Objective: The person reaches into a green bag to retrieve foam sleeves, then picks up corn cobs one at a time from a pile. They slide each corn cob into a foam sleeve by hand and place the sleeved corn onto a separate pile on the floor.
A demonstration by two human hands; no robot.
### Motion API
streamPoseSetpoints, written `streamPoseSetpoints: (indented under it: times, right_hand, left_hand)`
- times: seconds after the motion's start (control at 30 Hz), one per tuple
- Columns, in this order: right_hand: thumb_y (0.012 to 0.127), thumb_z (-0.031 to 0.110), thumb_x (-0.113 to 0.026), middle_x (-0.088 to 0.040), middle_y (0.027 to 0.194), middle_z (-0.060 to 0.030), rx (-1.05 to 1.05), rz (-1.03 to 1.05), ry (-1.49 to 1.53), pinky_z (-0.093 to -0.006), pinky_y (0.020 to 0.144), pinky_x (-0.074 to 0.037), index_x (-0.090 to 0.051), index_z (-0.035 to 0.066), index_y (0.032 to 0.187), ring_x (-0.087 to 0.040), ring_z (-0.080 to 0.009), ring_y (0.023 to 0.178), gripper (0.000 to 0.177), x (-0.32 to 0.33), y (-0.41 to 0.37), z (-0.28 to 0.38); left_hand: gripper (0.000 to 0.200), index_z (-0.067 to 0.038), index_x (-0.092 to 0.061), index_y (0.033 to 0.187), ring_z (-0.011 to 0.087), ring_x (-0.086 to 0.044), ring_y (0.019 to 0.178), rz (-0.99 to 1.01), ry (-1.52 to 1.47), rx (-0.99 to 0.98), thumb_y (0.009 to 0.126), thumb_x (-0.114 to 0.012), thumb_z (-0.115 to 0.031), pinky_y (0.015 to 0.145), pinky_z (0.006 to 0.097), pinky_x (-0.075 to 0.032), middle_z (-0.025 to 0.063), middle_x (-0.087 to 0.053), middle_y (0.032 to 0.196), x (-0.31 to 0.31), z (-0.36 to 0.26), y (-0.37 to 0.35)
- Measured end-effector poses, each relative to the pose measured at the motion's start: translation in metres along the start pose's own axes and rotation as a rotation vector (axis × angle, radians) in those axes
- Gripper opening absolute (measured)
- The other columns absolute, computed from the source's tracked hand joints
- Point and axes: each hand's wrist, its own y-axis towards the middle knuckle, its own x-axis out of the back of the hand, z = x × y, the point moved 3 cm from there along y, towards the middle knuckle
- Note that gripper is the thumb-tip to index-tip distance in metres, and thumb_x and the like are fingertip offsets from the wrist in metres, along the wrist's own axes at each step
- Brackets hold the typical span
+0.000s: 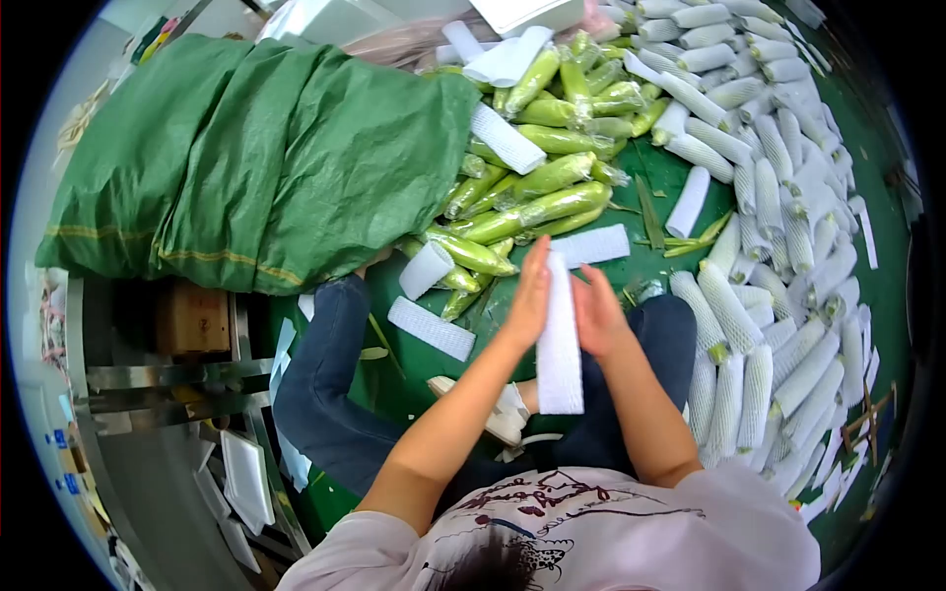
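A flat white foam sleeve (560,345) stands lengthwise between my two hands. My left hand (529,295) presses against its left side near the top, fingers together and pointing away from me. On its right side my right hand (597,313) is half open, the palm turned toward the sleeve. Just beyond my hands lies another white foam sleeve (594,245), beside a pile of green corn cobs in clear wrap (537,210). More loose sleeves (432,328) rest left of my hands.
A large green sack (246,158) lies at the left, its mouth by the corn. Rows of foam-sleeved cobs (778,217) fill the right side. A metal frame (168,377) and a cardboard box (192,317) stand at the lower left. My knees flank the work area.
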Motion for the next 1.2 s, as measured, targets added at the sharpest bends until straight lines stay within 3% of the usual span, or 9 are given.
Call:
streamPoseSetpoints:
  times: [0.3, 0.4, 0.47, 0.53, 0.67, 0.8, 1.0, 1.03, 1.2]
  right_hand:
    - [0.091, 0.016, -0.066, -0.065, 0.085, -0.0031, 0.950, -0.304, -1.129, -0.0251, 0.070, -0.046, -0.059, 0.006, 0.087, -0.058, -0.0094, 0.077, 0.013, 0.033, 0.029, 0.039]
    - [0.089, 0.022, -0.069, -0.065, 0.093, -0.0034, 0.397, -0.298, -0.594, -0.0267, 0.075, -0.048, -0.061, 0.005, 0.102, -0.060, -0.0121, 0.085, 0.022, 0.044, 0.045, 0.055]
    - [0.086, 0.024, -0.071, -0.066, 0.100, -0.0047, -0.014, -0.115, -0.594, -0.0271, 0.078, -0.049, -0.060, 0.002, 0.115, -0.061, -0.0125, 0.089, 0.037, 0.027, 0.048, 0.069]
    - [0.078, 0.028, -0.078, -0.070, 0.089, -0.0074, 0.168, -0.281, -1.472, -0.0323, 0.073, -0.053, -0.068, 0.005, 0.104, -0.066, -0.0186, 0.081, 0.036, 0.065, 0.074, 0.109]
    - [0.080, 0.032, -0.072, -0.066, 0.083, -0.0243, 1.176, -0.870, -1.750, -0.0456, 0.069, -0.050, -0.069, 0.005, 0.095, -0.064, -0.0401, 0.077, 0.031, 0.034, 0.118, 0.199]
    - [0.087, 0.038, -0.064, -0.065, 0.076, -0.0226, 1.018, -1.078, -1.769, -0.0444, 0.064, -0.047, -0.066, -0.001, 0.082, -0.062, -0.0409, 0.070, 0.040, 0.024, 0.172, 0.198]
    - [0.093, 0.020, -0.060, -0.061, 0.065, -0.0129, 1.207, -0.634, -1.490, -0.0349, 0.054, -0.041, -0.062, -0.002, 0.078, -0.050, -0.0199, 0.054, 0.026, -0.039, 0.152, 0.115]
    - [0.090, 0.018, -0.062, -0.063, 0.072, -0.0185, 1.280, -0.530, -1.525, -0.0384, 0.057, -0.044, -0.067, 0.002, 0.084, -0.060, -0.0332, 0.062, 0.017, -0.042, 0.147, 0.089]
    - [0.083, 0.010, -0.069, -0.061, 0.069, -0.0141, 1.187, -0.209, -1.512, -0.0345, 0.056, -0.046, -0.066, 0.002, 0.082, -0.059, -0.0287, 0.058, 0.008, -0.069, 0.068, -0.030]
  left_hand:
    - [0.050, 0.000, -0.063, 0.089, 0.0159, -0.058, 0.079, -0.533, -0.606, 0.493, 0.102, -0.040, -0.042, 0.073, 0.0310, -0.048, 0.0093, -0.064, 0.086, -0.070, 0.076, 0.002]
    - [0.049, -0.007, -0.053, 0.061, 0.0117, -0.051, 0.054, -0.545, -0.478, 0.499, 0.099, -0.052, -0.038, 0.051, 0.0320, -0.041, 0.0031, -0.056, 0.059, -0.037, 0.042, 0.040]
    - [0.053, -0.003, -0.063, 0.082, 0.0249, -0.062, 0.069, -0.363, -0.339, 0.794, 0.096, -0.048, -0.052, 0.066, 0.0412, -0.050, 0.0118, -0.066, 0.077, 0.010, 0.072, 0.074]
    - [0.062, -0.001, -0.058, 0.115, 0.0277, -0.064, 0.097, -0.141, -1.114, 0.935, 0.093, -0.047, -0.059, 0.091, 0.0451, -0.051, 0.0131, -0.067, 0.108, 0.011, 0.090, 0.109]
    - [0.049, -0.006, -0.049, 0.133, 0.0218, -0.065, 0.080, 0.054, -0.767, 0.718, 0.096, -0.054, -0.037, 0.064, 0.0336, -0.053, 0.0125, -0.067, 0.100, 0.007, 0.115, 0.148]
    - [0.055, -0.005, -0.038, 0.142, 0.0160, -0.057, 0.052, -0.337, -0.601, 0.822, 0.094, -0.054, -0.028, 0.038, 0.0289, -0.041, 0.0101, -0.064, 0.080, 0.007, 0.157, 0.175]
    - [0.042, -0.018, -0.063, 0.116, 0.0179, -0.068, 0.082, -0.010, -0.871, 0.879, 0.092, -0.049, -0.050, 0.066, 0.0399, -0.058, 0.0057, -0.070, 0.096, 0.020, 0.181, 0.184]
    - [0.052, -0.015, -0.058, 0.123, 0.0286, -0.065, 0.101, 0.075, -0.848, 0.921, 0.093, -0.044, -0.056, 0.083, 0.0469, -0.055, 0.0122, -0.066, 0.112, 0.036, 0.154, 0.163]
    - [0.049, -0.019, -0.046, 0.133, 0.0362, -0.057, 0.102, 0.138, -2.147, 0.679, 0.095, -0.050, -0.049, 0.077, 0.0456, -0.053, 0.0244, -0.054, 0.121, 0.028, 0.101, 0.087]
